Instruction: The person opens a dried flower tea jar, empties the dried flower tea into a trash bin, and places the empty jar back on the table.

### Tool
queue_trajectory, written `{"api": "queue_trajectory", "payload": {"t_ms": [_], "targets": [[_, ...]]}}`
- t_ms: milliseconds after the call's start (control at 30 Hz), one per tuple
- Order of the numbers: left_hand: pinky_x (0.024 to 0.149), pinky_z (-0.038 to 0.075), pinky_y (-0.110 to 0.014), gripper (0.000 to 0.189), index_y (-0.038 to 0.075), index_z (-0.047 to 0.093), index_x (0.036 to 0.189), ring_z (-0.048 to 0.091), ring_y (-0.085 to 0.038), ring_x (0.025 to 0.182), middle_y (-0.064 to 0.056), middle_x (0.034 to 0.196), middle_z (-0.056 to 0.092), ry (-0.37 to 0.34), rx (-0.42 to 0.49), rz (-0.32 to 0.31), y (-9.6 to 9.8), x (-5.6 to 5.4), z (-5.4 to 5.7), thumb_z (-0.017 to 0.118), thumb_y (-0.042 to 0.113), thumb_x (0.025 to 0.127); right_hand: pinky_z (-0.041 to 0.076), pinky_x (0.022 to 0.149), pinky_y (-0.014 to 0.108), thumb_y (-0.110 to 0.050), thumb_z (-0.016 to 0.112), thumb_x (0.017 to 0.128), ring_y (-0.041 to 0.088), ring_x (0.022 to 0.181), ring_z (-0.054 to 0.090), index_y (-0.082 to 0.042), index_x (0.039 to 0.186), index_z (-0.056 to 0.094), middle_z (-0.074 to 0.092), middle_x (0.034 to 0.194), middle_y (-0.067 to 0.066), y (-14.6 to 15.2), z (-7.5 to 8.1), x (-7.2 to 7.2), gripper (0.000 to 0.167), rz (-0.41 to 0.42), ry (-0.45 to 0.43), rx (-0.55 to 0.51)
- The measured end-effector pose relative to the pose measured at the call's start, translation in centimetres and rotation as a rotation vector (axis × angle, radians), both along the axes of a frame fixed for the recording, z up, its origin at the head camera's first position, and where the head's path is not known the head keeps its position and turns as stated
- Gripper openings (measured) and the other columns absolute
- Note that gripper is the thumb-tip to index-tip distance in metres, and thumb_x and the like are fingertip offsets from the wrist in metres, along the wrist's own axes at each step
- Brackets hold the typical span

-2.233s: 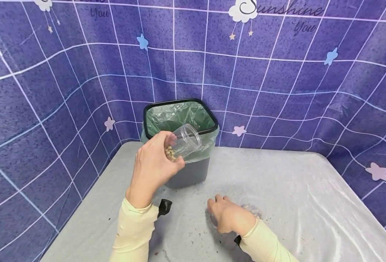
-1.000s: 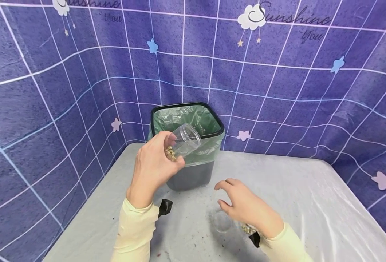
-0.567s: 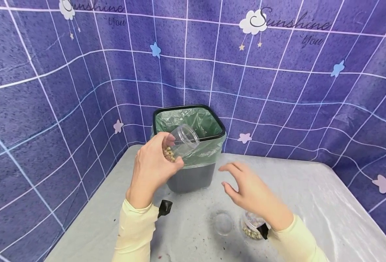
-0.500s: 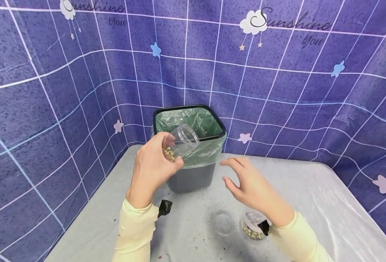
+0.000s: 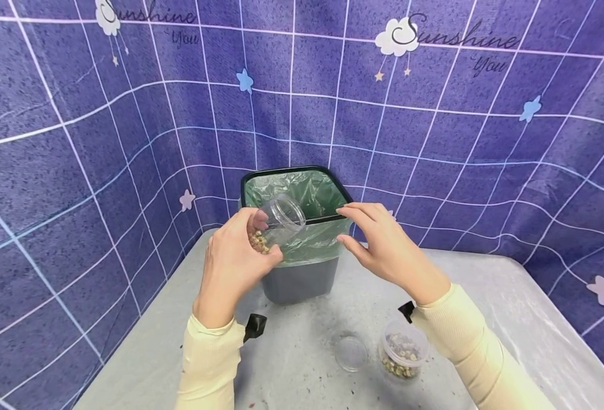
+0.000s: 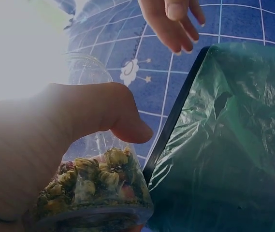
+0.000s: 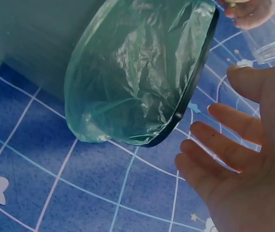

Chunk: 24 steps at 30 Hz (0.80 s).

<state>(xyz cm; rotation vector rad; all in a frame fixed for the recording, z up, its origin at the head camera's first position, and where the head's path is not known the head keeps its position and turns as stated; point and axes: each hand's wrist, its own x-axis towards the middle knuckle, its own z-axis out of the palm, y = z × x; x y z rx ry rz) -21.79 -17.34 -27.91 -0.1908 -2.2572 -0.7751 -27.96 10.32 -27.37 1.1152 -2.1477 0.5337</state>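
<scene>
In the head view my left hand (image 5: 235, 256) grips a clear plastic jar (image 5: 276, 222), tilted with its mouth toward the upper right. Dried flower buds (image 6: 98, 174) lie at its bottom, seen close in the left wrist view. The jar is in front of the near rim of a grey trash bin (image 5: 302, 279) lined with a green bag (image 5: 314, 242). My right hand (image 5: 389, 245) hovers by the bin's right front corner, fingers bent loosely and holding nothing. Below it a second clear jar (image 5: 402, 353) with dried buds stands on the table, beside a round clear lid (image 5: 350, 352).
The pale cloth-covered table (image 5: 302, 364) carries scattered dark crumbs near its front. A purple curtain (image 5: 302, 114) with a white grid, stars and clouds hangs behind and to the sides. A black wrist strap end (image 5: 254, 326) juts from my left sleeve.
My right hand has left the clear lid on the table and risen up and forward to the bin's rim. The left hand keeps its hold on the tilted jar, shifting slightly left.
</scene>
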Motion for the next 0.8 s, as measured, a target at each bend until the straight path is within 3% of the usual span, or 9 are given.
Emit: {"api": "queue_trajectory", "payload": {"t_ms": [233,400,600,800], "targets": [[0.073,0.050,-0.042,0.046,0.018,0.067,0.111,0.065,-0.019,0.081,0.009,0.099,0.072,0.003,0.005,0.039,-0.5,0.0,-0.1,0.082,0.024,0.067,0.041,0.114,0.045,-0.023,0.072,0.098,0.033,0.132,0.053,-0.002,0.138,0.061,0.062,0.137,0.015,-1.0,0.5,-1.8,0.046,0.002,-0.051,0.076],[0.074,0.049,-0.042,0.046,0.018,0.067,0.110,0.067,-0.021,0.083,0.009,0.099,0.072,-0.002,0.006,0.049,-0.7,-0.1,0.0,0.081,0.024,0.067,0.040,0.113,0.045,-0.019,0.072,0.098,0.035,0.129,0.054,0.002,0.129,0.065,0.064,0.130,0.017,-1.6,0.2,-3.1,0.039,0.048,-0.031,0.108],[0.074,0.049,-0.042,0.045,0.020,0.067,0.109,0.066,-0.019,0.082,0.010,0.098,0.071,-0.011,0.012,0.062,-0.8,-0.1,0.0,0.081,0.025,0.067,0.045,0.107,0.043,-0.020,0.072,0.098,0.031,0.117,0.060,0.000,0.125,0.067,0.068,0.117,0.013,-1.8,-0.2,-4.0,0.034,0.036,-0.068,0.139],[0.073,0.048,-0.039,0.046,0.020,0.067,0.110,0.064,-0.016,0.081,0.010,0.098,0.070,-0.041,0.040,0.071,-1.0,0.0,-0.1,0.081,0.026,0.067,0.047,0.090,0.041,-0.023,0.065,0.102,0.025,0.094,0.059,-0.004,0.117,0.069,0.070,0.103,0.006,-2.3,-0.5,-4.6,0.024,0.033,-0.067,0.162]]}}
